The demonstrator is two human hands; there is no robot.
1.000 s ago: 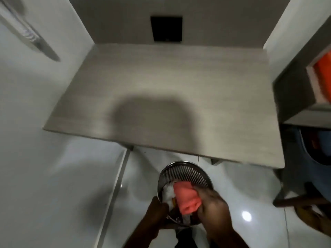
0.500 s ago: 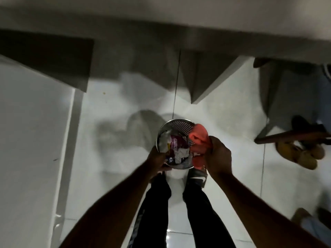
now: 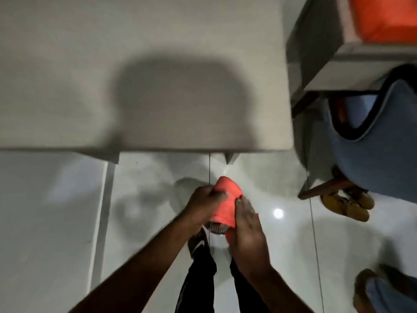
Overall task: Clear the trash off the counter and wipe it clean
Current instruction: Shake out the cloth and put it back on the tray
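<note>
A coral-pink cloth (image 3: 225,204) is held between both my hands just below the counter's front edge. My left hand (image 3: 205,203) grips its left side. My right hand (image 3: 247,224) presses flat fingers against its right side and lower end. Under the cloth, only a small part of the metal mesh bin (image 3: 215,227) on the floor shows; its trash is hidden. The grey wood-grain counter (image 3: 67,91) fills the top of the view, bare, with my shadow on it.
A shelf unit (image 3: 352,57) with an orange item (image 3: 383,16) stands at the top right. A blue chair (image 3: 383,159) and tan shoes (image 3: 347,205) are on the right. My legs and feet stand on the glossy white tile floor (image 3: 146,199).
My left hand left the bin's rim and took hold of the cloth. Both hands rose with the cloth over the bin. The view tilted back up to the counter.
</note>
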